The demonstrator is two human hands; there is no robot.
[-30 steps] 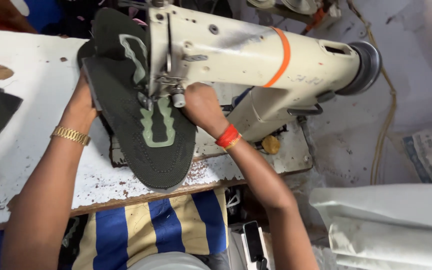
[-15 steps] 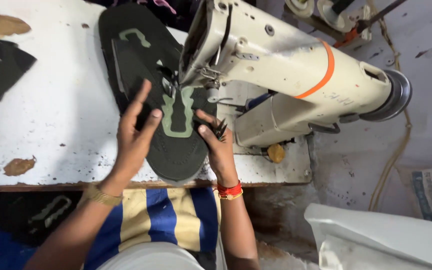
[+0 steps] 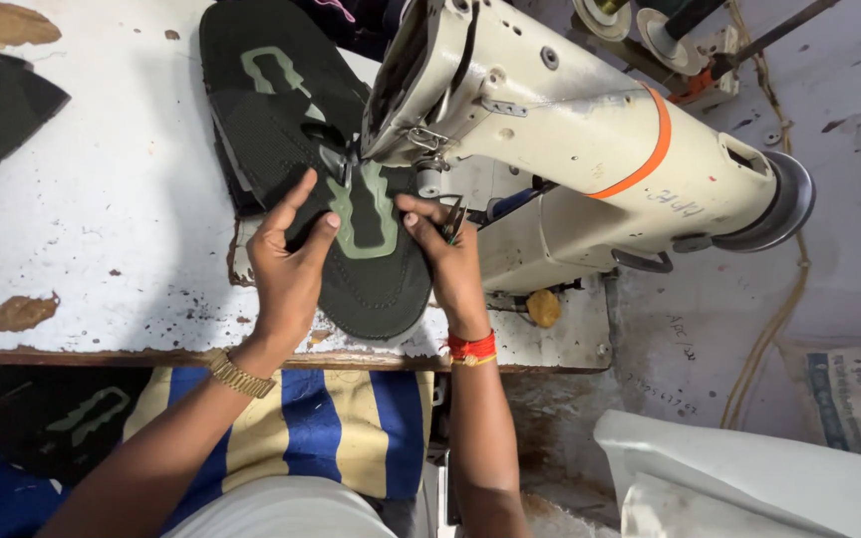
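Pressing down with spread fingers, our left hand flattens a black textured sole piece bearing a pale green outlined patch, which lies on the chipped white table under the needle of the cream sewing machine (an orange band rings its arm). Our right hand steadies the sole's right edge with fingertips, a small metal snip tucked against its palm. Another black sole lies behind, overlapped.
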